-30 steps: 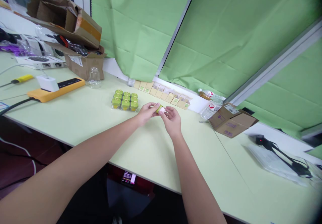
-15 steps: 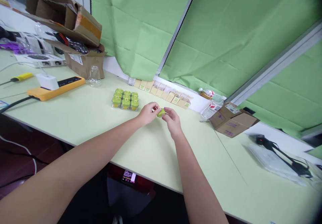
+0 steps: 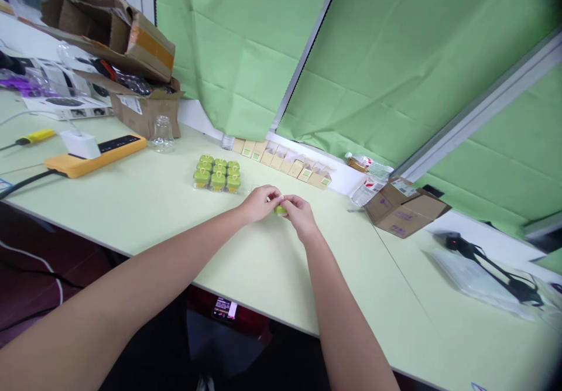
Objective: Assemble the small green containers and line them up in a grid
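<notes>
Between my fingertips is a small green-lidded container (image 3: 281,210), low over the middle of the table. My left hand (image 3: 261,202) pinches it from the left, its thumb and finger meeting the other hand's at the top. My right hand (image 3: 299,215) grips it from the right, fingers bent around it. Much of the container is hidden by the fingers. To the left of my hands stands a tight block of several similar green-lidded clear containers (image 3: 218,173).
Small tan cartons (image 3: 281,158) line the wall. A clear cup (image 3: 163,133), an orange power strip (image 3: 96,155) and an opened cardboard box (image 3: 139,110) are at left. Plastic bottles (image 3: 367,189), a brown box (image 3: 403,208) and a black cabled device (image 3: 496,271) are at right.
Both hands have come down slightly toward me with the container. Their fingertips have closed together over its top, where they were apart on either side before.
</notes>
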Action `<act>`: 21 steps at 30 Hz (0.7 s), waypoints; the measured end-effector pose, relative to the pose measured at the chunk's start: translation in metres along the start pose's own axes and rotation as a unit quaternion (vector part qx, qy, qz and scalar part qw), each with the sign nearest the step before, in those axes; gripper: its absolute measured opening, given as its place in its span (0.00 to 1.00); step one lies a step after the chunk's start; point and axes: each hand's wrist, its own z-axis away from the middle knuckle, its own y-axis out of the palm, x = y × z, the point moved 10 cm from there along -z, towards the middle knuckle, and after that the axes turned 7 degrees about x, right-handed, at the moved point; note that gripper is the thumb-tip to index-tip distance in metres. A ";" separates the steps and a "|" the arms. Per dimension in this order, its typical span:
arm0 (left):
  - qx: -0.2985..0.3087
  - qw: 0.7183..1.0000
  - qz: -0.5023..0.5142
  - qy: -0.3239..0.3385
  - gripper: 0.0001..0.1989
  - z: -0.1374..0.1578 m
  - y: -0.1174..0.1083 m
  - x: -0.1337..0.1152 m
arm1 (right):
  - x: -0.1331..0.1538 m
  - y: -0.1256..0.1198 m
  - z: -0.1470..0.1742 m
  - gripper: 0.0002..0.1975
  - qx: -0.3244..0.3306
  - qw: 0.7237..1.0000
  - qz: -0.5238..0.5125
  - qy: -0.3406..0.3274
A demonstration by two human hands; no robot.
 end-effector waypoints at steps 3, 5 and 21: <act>0.003 1.000 -0.021 0.004 0.09 0.000 0.000 0.001 | 0.000 0.000 0.001 0.11 0.004 1.000 -0.011 0.007; 0.006 0.999 -0.031 0.003 0.09 0.001 0.000 0.001 | -0.004 0.000 0.002 0.10 0.007 1.000 -0.016 0.024; -0.021 0.948 -0.313 -0.049 0.20 0.004 -0.025 0.008 | -0.018 -0.026 -0.006 0.11 -0.070 0.997 -0.032 0.025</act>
